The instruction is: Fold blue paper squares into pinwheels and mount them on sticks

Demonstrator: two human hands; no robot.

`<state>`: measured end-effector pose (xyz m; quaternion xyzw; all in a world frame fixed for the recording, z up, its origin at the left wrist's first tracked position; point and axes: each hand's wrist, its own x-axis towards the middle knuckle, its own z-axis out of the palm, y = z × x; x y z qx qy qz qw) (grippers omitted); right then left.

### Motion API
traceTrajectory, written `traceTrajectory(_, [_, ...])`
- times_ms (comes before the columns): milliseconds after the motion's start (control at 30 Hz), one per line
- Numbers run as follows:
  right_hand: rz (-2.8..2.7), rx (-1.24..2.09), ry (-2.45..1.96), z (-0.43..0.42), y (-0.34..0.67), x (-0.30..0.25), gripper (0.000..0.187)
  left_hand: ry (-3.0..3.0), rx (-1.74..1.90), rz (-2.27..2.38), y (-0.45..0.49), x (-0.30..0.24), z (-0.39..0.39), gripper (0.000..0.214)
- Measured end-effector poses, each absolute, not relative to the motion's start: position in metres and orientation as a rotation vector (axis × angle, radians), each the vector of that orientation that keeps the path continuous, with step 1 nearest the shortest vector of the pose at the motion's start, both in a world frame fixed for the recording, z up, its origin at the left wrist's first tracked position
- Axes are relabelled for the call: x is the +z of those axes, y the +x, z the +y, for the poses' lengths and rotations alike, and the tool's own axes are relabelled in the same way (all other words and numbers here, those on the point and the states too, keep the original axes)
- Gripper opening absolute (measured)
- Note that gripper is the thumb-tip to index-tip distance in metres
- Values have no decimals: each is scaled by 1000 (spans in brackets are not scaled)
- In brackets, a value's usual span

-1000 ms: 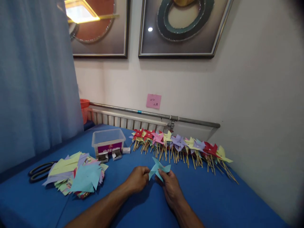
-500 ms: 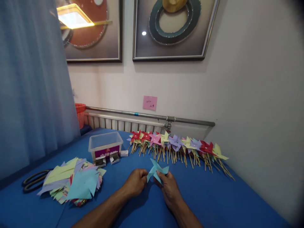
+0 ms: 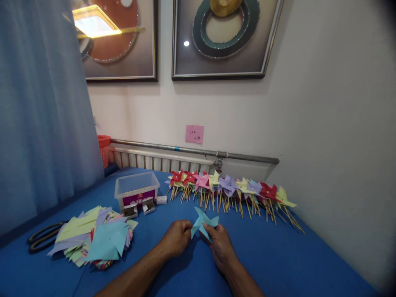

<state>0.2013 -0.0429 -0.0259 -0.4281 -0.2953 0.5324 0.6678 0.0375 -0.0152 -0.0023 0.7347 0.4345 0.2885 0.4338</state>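
A light-blue paper pinwheel [image 3: 201,220] is held between my two hands, above the blue table cover. My right hand [image 3: 219,241] grips it, thumb pressed on its middle and fingers behind. At the pinwheel's left blade, the fingers of my left hand [image 3: 179,236] are closed together; what they pinch, if anything, is hidden. Beyond my hands lies a long row of finished pinwheels [image 3: 228,185] on thin wooden sticks, in red, pink, yellow and purple. To the left sits a pile of cut paper squares [image 3: 108,239], a light-blue one on top.
Black-handled scissors [image 3: 43,237] lie left of the paper pile. A clear plastic tub [image 3: 137,187] stands behind it, with small open boxes [image 3: 149,206] in front. A blue curtain [image 3: 46,111] hangs at the left. A pipe [image 3: 163,145] runs along the wall at the back.
The view has shifted very slightly. Both hands stay in place at the light-blue pinwheel, with no other visible movement.
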Motion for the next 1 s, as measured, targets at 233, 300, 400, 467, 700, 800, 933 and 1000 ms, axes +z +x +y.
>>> traceTrajectory(233, [-687, 1182, -977, -40, 202, -31, 34, 1830, 701, 1080, 37, -3, -15, 18])
traceTrajectory(300, [-703, 1175, -980, -39, 202, -33, 33, 1830, 701, 1072, 37, -4, -15, 18])
traceTrajectory(400, [-718, 1147, -1002, -38, 203, -36, 31, 1849, 715, 1073, 38, -6, -14, 17])
traceTrajectory(467, [-717, 1132, -1012, -37, 203, -37, 31, 1860, 730, 1076, 39, -8, -15, 16])
traceTrajectory(700, [-705, 1137, -1001, -36, 204, -39, 30, 1880, 737, 1078, 40, -7, -17, 19])
traceTrajectory(800, [-695, 1150, -999, -36, 204, -39, 30, 1878, 736, 1069, 41, -7, -17, 19])
traceTrajectory(933, [-681, 1143, -997, -37, 203, -37, 31, 1864, 736, 1076, 42, -8, -18, 19])
traceTrajectory(1000, [-677, 1137, -994, -38, 202, -36, 32, 1853, 728, 1095, 43, -9, -19, 19])
